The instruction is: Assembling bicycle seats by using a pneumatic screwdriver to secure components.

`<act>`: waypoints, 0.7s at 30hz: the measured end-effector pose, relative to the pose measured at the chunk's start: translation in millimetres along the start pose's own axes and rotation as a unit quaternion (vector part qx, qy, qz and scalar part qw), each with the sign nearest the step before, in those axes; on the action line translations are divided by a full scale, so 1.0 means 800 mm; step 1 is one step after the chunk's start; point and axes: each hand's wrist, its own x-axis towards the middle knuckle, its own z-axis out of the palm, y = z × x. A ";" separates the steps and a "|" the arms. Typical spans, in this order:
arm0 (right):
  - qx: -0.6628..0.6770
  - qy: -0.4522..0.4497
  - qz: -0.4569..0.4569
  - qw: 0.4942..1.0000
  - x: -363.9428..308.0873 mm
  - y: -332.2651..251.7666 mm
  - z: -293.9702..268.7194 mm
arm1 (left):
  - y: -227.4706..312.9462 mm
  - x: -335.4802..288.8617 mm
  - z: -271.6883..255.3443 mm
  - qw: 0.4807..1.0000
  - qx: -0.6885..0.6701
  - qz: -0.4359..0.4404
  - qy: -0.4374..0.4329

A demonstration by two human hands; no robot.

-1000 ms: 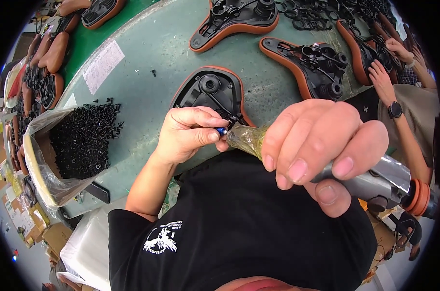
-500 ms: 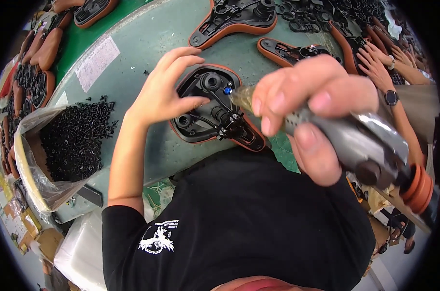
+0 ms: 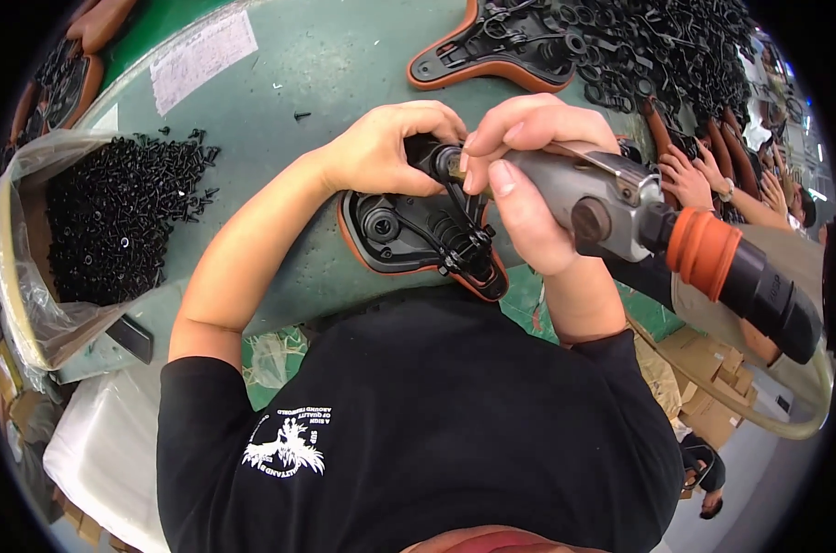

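Presently, all positions are given relative to the saddle underside.
Saddle underside [image 3: 409, 235]: a bicycle saddle lies face down on the grey-green desk [image 3: 326, 64], black shell and rails up, orange edge trim around it, at the desk's near edge just in front of the person's black shirt.
Left hand [image 3: 385, 152]: rests on the far end of the saddle underside; fingers curled and pressed together over a black fitting there, pinching it between thumb and fingertips.
Right hand [image 3: 528, 184]: directly beside the left hand, over the far right part of the saddle underside; fingers wrapped tightly around the body of the pneumatic screwdriver.
Pneumatic screwdriver [image 3: 611, 198]: grey metal barrel with a lever, an orange collar and a black hose fitting trailing right; its nose points at the fitting under the left hand. The bit tip is hidden by the fingers.
Screw bag [image 3: 31, 276]: a clear plastic bag lining a carton, well left of the saddle underside, filled with small black screws [image 3: 114, 212]; some lie loose on the desk near it.
Second saddle [image 3: 501, 51]: face down, beyond the saddle underside at the far side of the desk.
Black parts pile [image 3: 676, 55]: heap of black metal rails and clamps, far right of the saddle underside.
Co-worker's hands [image 3: 703, 175]: right of the saddle underside, behind the screwdriver, one with a wristwatch.
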 end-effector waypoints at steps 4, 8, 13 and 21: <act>0.035 0.046 0.019 0.998 0.005 0.006 0.010 | -0.010 0.007 -0.004 0.999 0.002 0.046 0.004; 0.048 0.009 -0.018 0.999 -0.001 0.028 0.001 | -0.020 0.013 0.002 0.998 -0.023 0.049 -0.022; -0.008 0.002 -0.001 1.000 -0.010 0.029 0.013 | -0.014 0.010 0.005 1.000 -0.014 0.020 -0.009; 0.140 0.079 -0.071 0.984 -0.020 -0.070 -0.007 | 0.052 -0.050 -0.040 0.988 0.102 0.005 0.120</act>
